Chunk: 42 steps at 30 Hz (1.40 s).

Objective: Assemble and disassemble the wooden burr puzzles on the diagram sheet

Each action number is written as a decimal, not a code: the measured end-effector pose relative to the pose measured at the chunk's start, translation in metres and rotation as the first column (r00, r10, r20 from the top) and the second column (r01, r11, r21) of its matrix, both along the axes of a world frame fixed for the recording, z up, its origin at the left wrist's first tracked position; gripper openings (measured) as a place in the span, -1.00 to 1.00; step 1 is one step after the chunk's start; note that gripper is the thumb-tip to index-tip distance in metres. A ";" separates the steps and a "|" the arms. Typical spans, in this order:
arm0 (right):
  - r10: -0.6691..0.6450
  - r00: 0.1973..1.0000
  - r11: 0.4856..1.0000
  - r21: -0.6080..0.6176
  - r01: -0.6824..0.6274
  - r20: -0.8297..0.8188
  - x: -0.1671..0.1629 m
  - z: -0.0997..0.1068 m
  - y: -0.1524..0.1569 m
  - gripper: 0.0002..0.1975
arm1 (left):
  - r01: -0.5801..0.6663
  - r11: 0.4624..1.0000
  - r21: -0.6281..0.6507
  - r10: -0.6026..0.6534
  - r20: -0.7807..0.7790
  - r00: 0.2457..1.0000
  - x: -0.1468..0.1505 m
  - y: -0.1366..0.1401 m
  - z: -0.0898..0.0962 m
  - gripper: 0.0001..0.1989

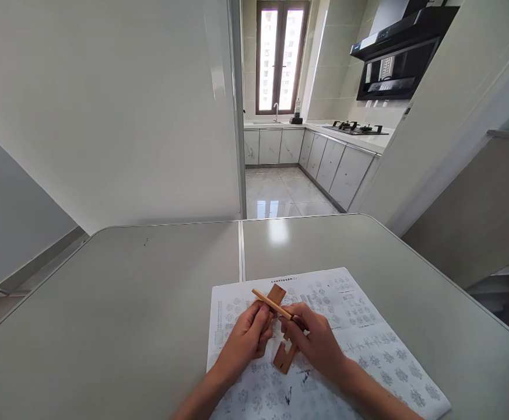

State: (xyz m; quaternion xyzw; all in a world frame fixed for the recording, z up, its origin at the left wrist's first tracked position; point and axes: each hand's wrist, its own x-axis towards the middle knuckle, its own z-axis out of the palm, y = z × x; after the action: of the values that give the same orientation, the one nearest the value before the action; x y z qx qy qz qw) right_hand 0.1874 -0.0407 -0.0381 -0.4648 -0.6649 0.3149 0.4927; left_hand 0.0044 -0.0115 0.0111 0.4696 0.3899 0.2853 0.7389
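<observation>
Over the printed sheet, my left hand (248, 333) is closed on crossed wooden puzzle pieces. One of them, a narrow strip (266, 298), slants down to the right, seen nearly edge-on. Behind it a flat piece (277, 293) sticks up at the other slant. The fingers of my right hand (318, 337) are closed at the strip's lower right end. Below them a notched flat wooden piece (284, 358) lies on or just above the paper; my right fingers partly cover its upper part. How the pieces join is hidden by my fingers.
A white paper sheet (354, 326) with small printed diagrams lies on the grey-green table (127, 315). A pale seam strip (241, 251) crosses the tabletop. Past the far edge, a doorway opens onto a kitchen with a gas hob (354, 127) and cabinets (333, 166).
</observation>
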 end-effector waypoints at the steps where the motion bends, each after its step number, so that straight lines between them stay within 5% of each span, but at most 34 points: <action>1: 0.001 1.000 1.000 -0.001 -0.001 0.004 0.000 -0.001 0.000 -0.78 | -0.005 1.000 0.000 0.005 -0.001 1.000 0.000 0.000 -0.001 -0.47; 12: 0.006 1.000 1.000 0.015 -0.006 -0.009 0.001 0.000 0.001 -0.80 | -0.045 0.999 0.030 0.046 -0.021 0.999 0.002 0.000 -0.005 -0.45; 18: 0.036 0.992 0.988 -0.143 -0.054 -0.125 0.002 0.011 0.004 -0.72 | -0.116 0.992 0.050 0.116 0.013 0.993 0.001 0.001 0.003 -0.44; 24: 0.020 0.918 0.919 -0.355 -0.173 -0.395 0.007 0.028 0.010 -0.61 | -0.276 0.959 0.070 0.271 0.068 0.960 -0.005 0.006 0.007 -0.49; 33: 0.082 0.803 0.891 -0.318 -0.325 -0.590 0.020 0.027 0.015 -0.61 | -0.342 0.938 0.054 0.336 0.097 0.937 -0.003 0.009 0.004 -0.48; 42: -0.027 0.751 0.877 -0.377 -0.299 -0.659 0.018 0.022 0.016 -0.59 | -0.280 0.959 0.030 0.274 0.128 0.953 -0.004 0.007 0.010 -0.56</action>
State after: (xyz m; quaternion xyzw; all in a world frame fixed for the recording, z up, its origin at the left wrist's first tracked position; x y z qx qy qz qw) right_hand 0.2057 -0.0249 -0.0162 -0.3789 -0.3927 0.6396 0.5415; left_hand 0.0006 -0.0046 0.0212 0.4094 0.3990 0.4237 0.7026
